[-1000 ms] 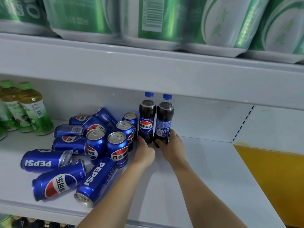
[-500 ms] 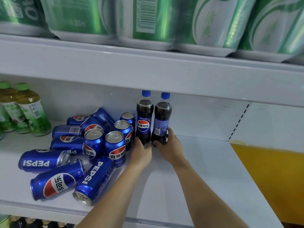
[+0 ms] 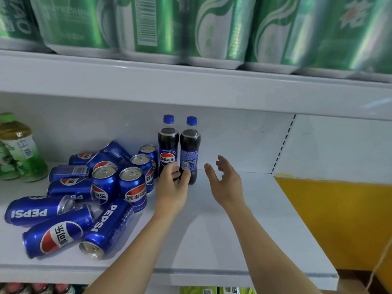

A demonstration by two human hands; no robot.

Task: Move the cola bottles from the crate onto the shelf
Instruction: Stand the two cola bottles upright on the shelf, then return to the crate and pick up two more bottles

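Right now the shelf carries both bottles upright at my twelve o'clock, side by side and touching, with the cans crowded in at ten. I judge the step in hand is letting go, so I'd draw my fingers straight back, no sideways brush, since tall narrow bottles tip easily into those cans. Left hand is loosely curved in front of the base of the left bottle; whether it touches I cannot tell. Right hand is spread wide, holding nothing, just beside the right bottle at one o'clock.
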